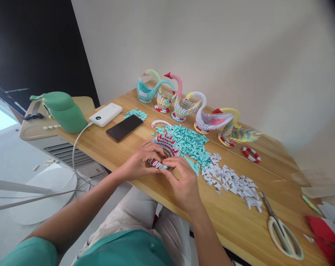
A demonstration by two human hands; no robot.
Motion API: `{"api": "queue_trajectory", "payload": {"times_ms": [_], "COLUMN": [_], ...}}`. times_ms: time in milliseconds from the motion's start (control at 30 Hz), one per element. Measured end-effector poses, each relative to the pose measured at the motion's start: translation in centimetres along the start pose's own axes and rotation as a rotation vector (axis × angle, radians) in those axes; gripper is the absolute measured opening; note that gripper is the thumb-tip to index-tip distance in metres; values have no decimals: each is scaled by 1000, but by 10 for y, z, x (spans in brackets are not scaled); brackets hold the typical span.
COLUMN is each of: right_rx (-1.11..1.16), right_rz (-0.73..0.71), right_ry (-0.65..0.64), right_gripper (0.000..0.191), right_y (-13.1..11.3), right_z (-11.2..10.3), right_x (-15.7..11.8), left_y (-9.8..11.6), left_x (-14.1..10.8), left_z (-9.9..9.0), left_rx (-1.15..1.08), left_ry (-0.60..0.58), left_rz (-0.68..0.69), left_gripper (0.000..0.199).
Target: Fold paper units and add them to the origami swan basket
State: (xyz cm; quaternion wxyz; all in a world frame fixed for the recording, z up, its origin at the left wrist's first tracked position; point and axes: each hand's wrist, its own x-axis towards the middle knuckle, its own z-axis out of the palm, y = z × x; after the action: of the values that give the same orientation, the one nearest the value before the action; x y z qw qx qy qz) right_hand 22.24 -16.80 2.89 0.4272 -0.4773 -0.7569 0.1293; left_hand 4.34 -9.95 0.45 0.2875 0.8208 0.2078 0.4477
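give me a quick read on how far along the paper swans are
The paper swans by the wall look done. The left hand and right hand hold a striped paper piece, apparently unfinished: no neck shows on it. Seemingly left: the pale curved neck lying loose, and the teal pieces and white pieces, still unjoined.

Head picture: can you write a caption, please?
Left hand and right hand hold a striped paper model near paper swans.

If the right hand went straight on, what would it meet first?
The right hand would likely first meet the patterned paper piece at its fingertips, then the left hand; depth is unclear.
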Motion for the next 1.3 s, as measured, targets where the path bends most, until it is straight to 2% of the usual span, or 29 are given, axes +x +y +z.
{"api": "queue_trajectory", "payload": {"times_ms": [100,300,367,433,500,567,700,833,867,1033,1167,1300], "right_rx": [-30,-367,-388,-382,-383,-381,-378,-411,-417,-391,-402,-365], "right_rz": [45,41,-7,-65,-92,-86,-47,-23,-13,26,38,65], "right_ry": [-23,-89,-51,42,156,224,244,255,260,252,255,243], "right_gripper": [5,2,6,19,32,37,35,33,32,29,27,27], "right_y": [-7,-22,-22,-16,-7,3,17,17,17,16,14,9], "right_z": [-2,-5,-3,-1,1,3,5,2,1,-1,3,0], "right_x": [0,4,2,-10,-32,-64,-136,-181,-186,-183,-179,-176], "left_y": [0,1,-1,-4,-9,-14,-21,-12,-9,5,4,-7], "left_x": [1,1,0,0,1,3,8,14,15,25,28,31], "left_z": [0,1,2,1,1,-1,-8,-15,-16,-15,-15,-18], "left_rx": [-11,31,39,48,62,71,91,153,169,224,245,294], "left_ry": [-10,-32,-23,-8,2,8,3,-31,-43,-120,-118,-88], "left_rz": [-6,24,13,-1,2,23,60,21,20,72,73,82], "left_gripper": [20,18,18,18,17,17,20,47,46,12,10,14]}}
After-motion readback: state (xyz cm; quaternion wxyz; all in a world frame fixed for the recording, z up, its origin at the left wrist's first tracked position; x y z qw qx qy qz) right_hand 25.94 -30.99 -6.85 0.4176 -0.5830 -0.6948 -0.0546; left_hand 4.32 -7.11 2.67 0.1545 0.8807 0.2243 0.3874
